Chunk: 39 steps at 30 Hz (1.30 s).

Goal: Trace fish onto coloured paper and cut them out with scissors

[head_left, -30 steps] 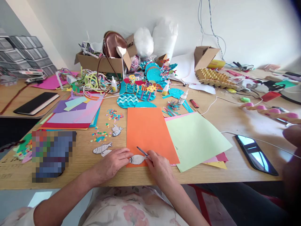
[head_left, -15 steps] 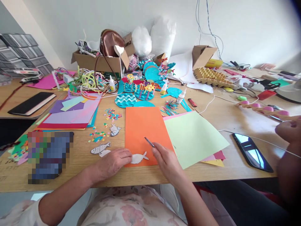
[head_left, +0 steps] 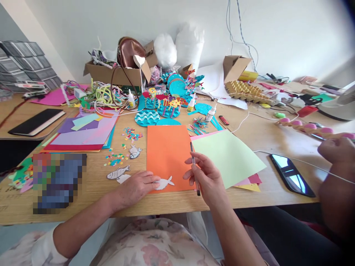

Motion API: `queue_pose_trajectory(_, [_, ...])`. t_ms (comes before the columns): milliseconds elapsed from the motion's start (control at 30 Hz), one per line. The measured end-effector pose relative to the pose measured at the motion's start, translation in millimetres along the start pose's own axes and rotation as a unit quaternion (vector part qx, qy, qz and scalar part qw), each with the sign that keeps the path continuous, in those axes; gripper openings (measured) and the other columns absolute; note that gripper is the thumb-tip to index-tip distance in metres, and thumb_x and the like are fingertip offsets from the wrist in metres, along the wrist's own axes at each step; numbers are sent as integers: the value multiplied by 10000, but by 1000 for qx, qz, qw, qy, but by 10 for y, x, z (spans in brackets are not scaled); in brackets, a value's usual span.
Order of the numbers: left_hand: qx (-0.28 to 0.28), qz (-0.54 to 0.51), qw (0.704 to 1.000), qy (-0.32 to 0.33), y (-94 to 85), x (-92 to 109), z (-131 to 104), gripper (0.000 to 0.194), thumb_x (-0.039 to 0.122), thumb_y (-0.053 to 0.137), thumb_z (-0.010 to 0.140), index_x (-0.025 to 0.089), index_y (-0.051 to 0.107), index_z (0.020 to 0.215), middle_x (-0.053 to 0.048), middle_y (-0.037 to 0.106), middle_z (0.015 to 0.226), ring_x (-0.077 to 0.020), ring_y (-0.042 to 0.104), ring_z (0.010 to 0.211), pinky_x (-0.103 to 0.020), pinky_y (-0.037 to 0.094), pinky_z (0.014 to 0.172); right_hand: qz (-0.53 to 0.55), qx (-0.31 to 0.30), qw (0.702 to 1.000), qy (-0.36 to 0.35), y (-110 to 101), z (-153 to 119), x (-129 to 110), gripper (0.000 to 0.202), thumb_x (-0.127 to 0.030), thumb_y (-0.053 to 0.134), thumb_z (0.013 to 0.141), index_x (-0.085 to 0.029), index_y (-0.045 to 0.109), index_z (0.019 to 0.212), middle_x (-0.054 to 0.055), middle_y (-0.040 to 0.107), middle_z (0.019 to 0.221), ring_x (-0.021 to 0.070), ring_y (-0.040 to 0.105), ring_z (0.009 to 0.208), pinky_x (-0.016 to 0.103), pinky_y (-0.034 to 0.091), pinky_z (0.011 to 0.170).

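An orange sheet of paper lies upright before me on the table. On its lower part rests a white paper fish cutout, its tail to the right. My left hand lies flat with fingers stretched over the cutout's left end and the sheet's edge. Above the sheet's right edge, my right hand pinches a pen between thumb and fingers, its shaft nearly upright in view. Left of the sheet are two drawn fish cutouts, a larger one and a smaller one; another white paper piece is partly under my left hand.
Pale green paper lies right of the orange sheet, with a phone beyond it. Coloured papers and confetti are at left. Glue bottles and turquoise crafts stand behind. Another person's hand holds a pink-and-tan strip at right.
My right hand has moved right, and the pen has swung from slanting over the orange sheet to nearly upright at its right edge. My left hand stays on the cutout.
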<state>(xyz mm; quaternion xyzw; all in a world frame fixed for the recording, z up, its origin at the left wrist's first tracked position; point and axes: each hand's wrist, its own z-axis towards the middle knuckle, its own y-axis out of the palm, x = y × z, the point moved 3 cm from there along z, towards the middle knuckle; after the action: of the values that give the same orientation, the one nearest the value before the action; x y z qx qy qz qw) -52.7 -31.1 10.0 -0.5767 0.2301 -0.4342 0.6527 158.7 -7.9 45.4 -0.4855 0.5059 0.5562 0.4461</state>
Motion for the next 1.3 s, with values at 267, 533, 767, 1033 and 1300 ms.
queue_pose_trajectory(267, [17,31,999,18,36,-15,-26,248,133,379,919,154,585,1057,-66,633,1151,-197,555,1001,-352,450,848,124,-65,989,43,-13,-25,115,215,-293,548,800,-212,648,972,46,645,869,159,608,804,254,449,641])
queue_pose_trajectory(533, [29,31,999,8,64,-22,-37,232,163,416,917,163,608,1048,-62,648,1123,-185,565,990,-344,456,848,-22,-45,999,-20,122,-18,343,162,-330,618,757,-204,517,742,-52,459,624,97,430,582,223,348,565])
queue_pose_trajectory(767, [19,30,999,8,59,-24,-45,244,171,411,921,166,587,1090,-42,635,1154,-186,535,1007,-333,439,865,-156,-67,985,-16,233,-57,420,193,-337,464,831,-189,526,938,-27,534,628,143,528,624,257,399,592])
queue_pose_trajectory(1033, [12,33,999,18,68,-19,-46,257,155,388,924,166,565,1111,-33,618,1180,-201,513,1001,-339,418,862,-223,-113,968,-20,236,-64,436,195,-238,415,841,-195,530,993,-5,634,753,146,579,732,261,424,681])
queue_pose_trajectory(1300, [17,31,999,16,9,15,11,237,141,386,923,176,576,1061,-31,640,1123,-189,523,967,-327,419,843,-193,-96,977,-5,206,-73,390,194,-206,414,821,-183,563,943,17,648,787,143,605,735,254,466,670])
